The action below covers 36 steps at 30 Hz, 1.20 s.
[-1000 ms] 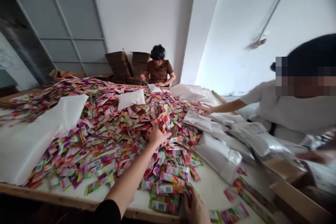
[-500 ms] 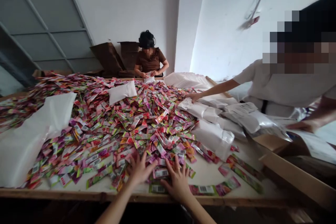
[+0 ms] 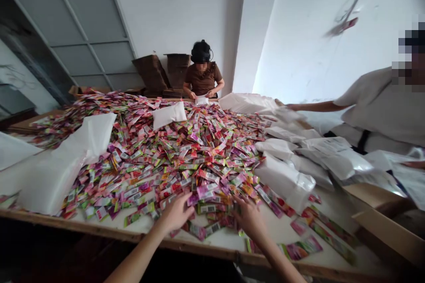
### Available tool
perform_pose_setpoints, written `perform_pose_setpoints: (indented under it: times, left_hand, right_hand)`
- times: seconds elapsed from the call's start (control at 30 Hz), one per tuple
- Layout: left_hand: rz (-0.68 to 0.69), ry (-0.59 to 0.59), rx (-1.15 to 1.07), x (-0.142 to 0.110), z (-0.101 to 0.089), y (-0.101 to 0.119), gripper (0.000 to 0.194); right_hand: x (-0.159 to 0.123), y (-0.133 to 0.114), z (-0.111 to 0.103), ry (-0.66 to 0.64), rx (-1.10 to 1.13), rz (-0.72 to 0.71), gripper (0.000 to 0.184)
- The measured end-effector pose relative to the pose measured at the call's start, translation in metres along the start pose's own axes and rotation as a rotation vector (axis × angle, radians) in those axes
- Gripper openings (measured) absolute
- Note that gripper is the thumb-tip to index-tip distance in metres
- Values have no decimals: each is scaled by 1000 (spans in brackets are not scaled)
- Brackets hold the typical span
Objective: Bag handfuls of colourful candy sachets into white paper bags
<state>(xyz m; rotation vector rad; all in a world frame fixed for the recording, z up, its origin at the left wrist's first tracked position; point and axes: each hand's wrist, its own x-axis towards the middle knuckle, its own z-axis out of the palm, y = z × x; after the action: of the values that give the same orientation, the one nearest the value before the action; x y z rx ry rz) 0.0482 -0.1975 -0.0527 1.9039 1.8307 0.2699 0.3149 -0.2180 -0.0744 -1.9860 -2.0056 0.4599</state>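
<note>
A big heap of small colourful sachets (image 3: 186, 150) covers the table (image 3: 219, 250). My left hand (image 3: 175, 213) lies on the sachets at the heap's near edge, fingers curled over a few of them. My right hand (image 3: 249, 217) rests a little to the right, fingers bent down onto sachets near the table's front edge. A small cluster of sachets (image 3: 209, 208) lies between my two hands. What either hand grips, if anything, is hidden under the fingers.
White filled bags (image 3: 285, 181) lie to the right of the heap, more white bags (image 3: 63, 163) to the left. A person in a white shirt (image 3: 381, 110) reaches over from the right. Another person in brown (image 3: 203, 77) sits at the far end. A cardboard box (image 3: 381, 212) stands at right.
My left hand pulled back from the middle of the heap to its near edge. My hands have spread apart. The co-worker's arm moved farther back along the white bags.
</note>
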Motion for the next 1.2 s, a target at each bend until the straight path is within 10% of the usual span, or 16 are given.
perform_pose_setpoints:
  times: [0.17, 0.3, 0.5, 0.83, 1.0, 1.2]
  left_hand:
    - [25, 195, 119, 62, -47, 11, 37]
    - [41, 147, 167, 95, -25, 32, 33]
    - [73, 42, 199, 55, 9, 4, 20]
    - [38, 119, 151, 69, -71, -14, 22]
    - [112, 84, 191, 87, -32, 21, 43]
    - [226, 77, 214, 54, -6, 10, 17]
  right_hand:
    - [44, -43, -19, 105, 166, -228, 27]
    - [63, -79, 24, -29, -2, -425, 28]
    - [23, -44, 50, 107, -51, -581, 20]
    - [46, -12, -16, 117, 216, -327, 21]
    - [62, -45, 12, -63, 62, -355, 17]
    - [24, -35, 31, -102, 90, -494, 23]
